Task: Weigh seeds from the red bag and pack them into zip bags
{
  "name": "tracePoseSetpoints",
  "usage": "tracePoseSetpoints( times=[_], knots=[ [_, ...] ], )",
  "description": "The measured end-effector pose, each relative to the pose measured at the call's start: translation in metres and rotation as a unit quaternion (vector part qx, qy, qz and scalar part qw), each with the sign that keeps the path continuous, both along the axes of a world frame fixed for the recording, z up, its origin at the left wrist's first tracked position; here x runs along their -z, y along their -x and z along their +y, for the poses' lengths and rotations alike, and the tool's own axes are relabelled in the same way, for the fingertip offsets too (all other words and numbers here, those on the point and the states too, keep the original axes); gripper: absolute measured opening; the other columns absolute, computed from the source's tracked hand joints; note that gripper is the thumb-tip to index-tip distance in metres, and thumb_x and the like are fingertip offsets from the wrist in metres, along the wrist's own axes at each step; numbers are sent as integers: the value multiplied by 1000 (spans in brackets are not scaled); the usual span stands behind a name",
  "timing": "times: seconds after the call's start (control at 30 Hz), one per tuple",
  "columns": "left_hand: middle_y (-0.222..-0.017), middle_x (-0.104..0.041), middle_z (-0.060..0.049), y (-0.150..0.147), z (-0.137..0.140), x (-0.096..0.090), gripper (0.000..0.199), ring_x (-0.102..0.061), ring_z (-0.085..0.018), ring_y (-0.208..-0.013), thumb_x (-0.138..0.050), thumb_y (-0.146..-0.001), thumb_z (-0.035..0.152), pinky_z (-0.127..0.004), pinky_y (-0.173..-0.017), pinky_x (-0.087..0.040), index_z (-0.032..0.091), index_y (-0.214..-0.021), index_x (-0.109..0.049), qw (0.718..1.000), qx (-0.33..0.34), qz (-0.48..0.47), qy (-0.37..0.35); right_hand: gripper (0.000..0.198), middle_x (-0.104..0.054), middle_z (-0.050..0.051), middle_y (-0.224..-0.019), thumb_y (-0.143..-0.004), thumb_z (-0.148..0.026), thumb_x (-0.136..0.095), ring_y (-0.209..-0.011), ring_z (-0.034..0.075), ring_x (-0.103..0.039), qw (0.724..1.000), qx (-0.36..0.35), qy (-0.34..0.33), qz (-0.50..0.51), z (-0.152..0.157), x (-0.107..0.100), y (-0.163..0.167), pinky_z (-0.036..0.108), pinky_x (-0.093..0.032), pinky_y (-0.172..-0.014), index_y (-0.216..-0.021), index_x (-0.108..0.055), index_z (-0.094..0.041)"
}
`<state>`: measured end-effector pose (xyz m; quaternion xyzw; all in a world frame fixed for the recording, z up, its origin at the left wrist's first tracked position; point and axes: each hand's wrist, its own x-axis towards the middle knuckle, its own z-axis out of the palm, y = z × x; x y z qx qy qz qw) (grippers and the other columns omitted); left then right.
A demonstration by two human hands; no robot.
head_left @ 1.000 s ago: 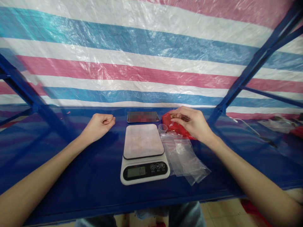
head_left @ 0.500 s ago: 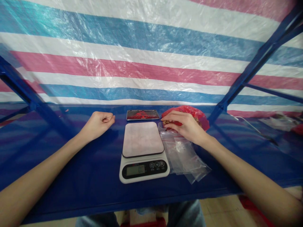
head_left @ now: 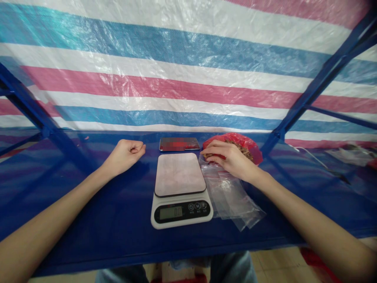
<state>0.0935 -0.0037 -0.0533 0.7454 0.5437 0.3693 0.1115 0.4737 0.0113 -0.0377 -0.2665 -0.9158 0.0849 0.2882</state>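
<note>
My left hand [head_left: 126, 155] rests in a loose fist on the blue tabletop [head_left: 118, 220], left of the scale, with nothing showing in it. A white digital kitchen scale [head_left: 181, 175] stands in front of me, its platform bare and its display reading 0.0. My right hand [head_left: 225, 155] is curled round a small clear plastic cup [head_left: 202, 160] just right of the platform; brown bits show between thumb and fingers. Behind that hand lies an open red plastic bag [head_left: 256, 151] of small brown dried pieces [head_left: 240, 147]. Clear zip bags [head_left: 232, 196] fan out below the hand.
A phone [head_left: 179, 144] with a dark and red screen lies behind the scale. Blue metal struts [head_left: 309, 88] slope up on both sides, before a striped plastic sheet [head_left: 165, 86]. Far right are a white cable [head_left: 312, 155] and more clear plastic [head_left: 350, 154].
The view has shifted slightly, moving everything a little to the right. More brown pieces show in the red bag behind my right hand. Both hands keep nearly the same pose.
</note>
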Motion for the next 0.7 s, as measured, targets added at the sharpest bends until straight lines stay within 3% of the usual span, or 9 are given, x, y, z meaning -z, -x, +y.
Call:
tracePoseSetpoints(
  times=[0.7],
  knots=[
    [-61,-18,4,-1,0,-1,44,-19,-10,-57,-51,-85,42,-30,-54,-18,25,-62,-17,1000,0,-8,-7,26,-77,9,-118,-100,-18,-68,-105,25,-74,1000,21,-5,5,0,-2,0,39,-58,-92,-124,-77,-24]
  ],
)
